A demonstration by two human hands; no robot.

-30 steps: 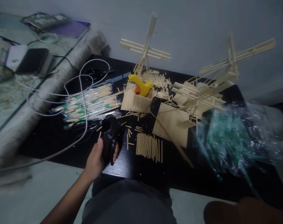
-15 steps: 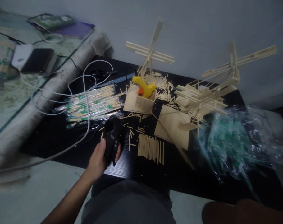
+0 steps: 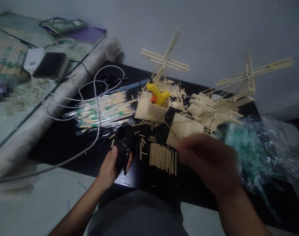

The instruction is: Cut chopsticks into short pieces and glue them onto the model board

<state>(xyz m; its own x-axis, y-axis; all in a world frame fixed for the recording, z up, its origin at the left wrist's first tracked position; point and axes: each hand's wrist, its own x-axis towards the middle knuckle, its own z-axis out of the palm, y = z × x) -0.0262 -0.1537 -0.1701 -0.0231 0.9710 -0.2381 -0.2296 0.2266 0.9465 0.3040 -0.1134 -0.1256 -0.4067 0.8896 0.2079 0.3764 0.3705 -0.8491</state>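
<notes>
My left hand (image 3: 109, 168) is wrapped round a black hand cutter (image 3: 124, 144), its curved jaw pointing up and away from me. My right hand (image 3: 210, 162) is smeared by motion over the right part of the table; whether its fingers hold anything does not show. Just left of its fingertips lies a row of short cut sticks (image 3: 162, 159). A flat wooden sheet (image 3: 179, 127) is partly covered by that hand. Behind, a yellow glue gun (image 3: 159, 95) rests on a small wooden box (image 3: 148, 108).
Bagged chopsticks (image 3: 105, 108) and a white cable (image 3: 98, 108) lie on the left of the black table (image 3: 70, 160). Stick models (image 3: 165, 60) stand at the back, by a pile of offcuts (image 3: 176, 93). Clear plastic wrappers (image 3: 252, 154) heap at the right.
My right hand has come in from the lower right and now hovers beside the cut sticks. My left hand keeps hold of the cutter. The whole view has shifted slightly.
</notes>
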